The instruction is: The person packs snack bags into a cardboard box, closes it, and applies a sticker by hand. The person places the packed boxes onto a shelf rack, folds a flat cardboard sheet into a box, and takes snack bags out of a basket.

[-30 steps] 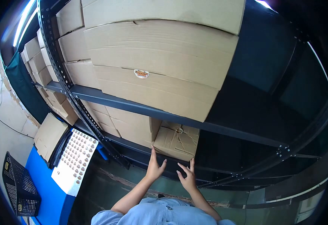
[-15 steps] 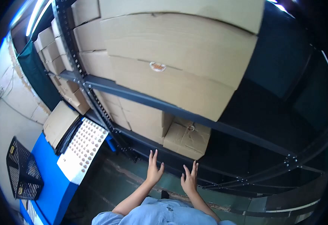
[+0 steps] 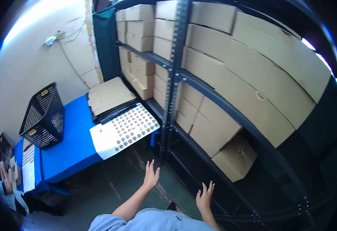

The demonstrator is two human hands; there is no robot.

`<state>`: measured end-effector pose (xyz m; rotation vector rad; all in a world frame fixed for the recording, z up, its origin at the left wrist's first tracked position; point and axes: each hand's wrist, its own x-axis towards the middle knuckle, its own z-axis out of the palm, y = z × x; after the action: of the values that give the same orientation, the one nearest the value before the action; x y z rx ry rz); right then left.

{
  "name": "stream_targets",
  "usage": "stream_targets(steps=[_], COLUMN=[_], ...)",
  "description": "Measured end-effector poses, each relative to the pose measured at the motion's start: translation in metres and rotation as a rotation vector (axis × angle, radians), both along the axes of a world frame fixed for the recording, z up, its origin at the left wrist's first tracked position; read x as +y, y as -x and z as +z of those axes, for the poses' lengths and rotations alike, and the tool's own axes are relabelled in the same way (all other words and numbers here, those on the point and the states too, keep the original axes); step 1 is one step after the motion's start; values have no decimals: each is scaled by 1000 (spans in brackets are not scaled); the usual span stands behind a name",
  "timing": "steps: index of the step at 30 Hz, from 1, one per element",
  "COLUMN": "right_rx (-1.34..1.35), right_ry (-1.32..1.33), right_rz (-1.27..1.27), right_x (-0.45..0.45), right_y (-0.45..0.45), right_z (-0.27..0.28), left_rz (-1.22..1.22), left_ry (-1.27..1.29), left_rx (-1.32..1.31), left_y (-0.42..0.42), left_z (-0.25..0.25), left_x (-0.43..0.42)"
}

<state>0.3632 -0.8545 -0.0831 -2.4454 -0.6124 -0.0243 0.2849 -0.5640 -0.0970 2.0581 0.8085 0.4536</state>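
Note:
My left hand (image 3: 151, 176) is raised over the floor with its fingers apart and nothing in it. To its right, my right hand (image 3: 205, 197) is also empty, its fingers spread, below and left of a small creased carton (image 3: 236, 158). Neither hand touches anything. That carton sits tilted in view on the lower shelf, beside a stack of brown boxes (image 3: 210, 131). Above them, large cartons (image 3: 261, 73) fill the upper shelf, one bearing a round sticker (image 3: 259, 96).
At the left a blue table (image 3: 74, 144) holds a sticker sheet (image 3: 128, 129), flat cardboard (image 3: 110, 96) and a black basket (image 3: 45, 115). A perforated shelf post (image 3: 173, 77) stands centrally. A co-worker's hand (image 3: 6, 179) shows at the far left.
The view has swung left, bringing more of the table and the co-worker into sight. My hands have moved away from the small carton, which stays on the lower shelf.

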Motion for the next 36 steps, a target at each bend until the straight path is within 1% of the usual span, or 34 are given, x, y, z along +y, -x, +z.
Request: stream_targets(steps=[2,6,10,12,13,17,19,21,24,26,31,33,36], right_rx=[-12,3,20,13,19,29,42,59,5,14,29,47,51], right_ry=[-11,-32,-1,-16,-24,-67,-77,-83,-77,-58,-82,-120,-141], right_rz=[49,186,361,488,535,708,800,874,991,1057,1174,1219,1275], right_x=[27,93,164,200,218,284,311,336,369,392,454,481,524], right_y=[8,40,94,124,140,197,220,240,264,277,303,310,314], right_z=[8,14,24,28,30,34,37,37,35,33,25,24,24], left_rz=[10,148,423,557,631,820,899,974,1064,1142,1303,1341,1428], left_ry=[22,-10,-15,-24,-7,-67,7,-1,-16,49,76,-36,-74], left_rx=[-9,-16,20,-23,-32,-46,-104,-104,-89,-152,-151,-77,-40], left_y=[36,126,232,286,310,399,431,455,485,498,523,529,522], left_z=[0,-2,0,-2,7,18,28,39,41,46,34,27,41], left_x=[17,64,106,122,125,136,133,126,115,108,105,115,144])
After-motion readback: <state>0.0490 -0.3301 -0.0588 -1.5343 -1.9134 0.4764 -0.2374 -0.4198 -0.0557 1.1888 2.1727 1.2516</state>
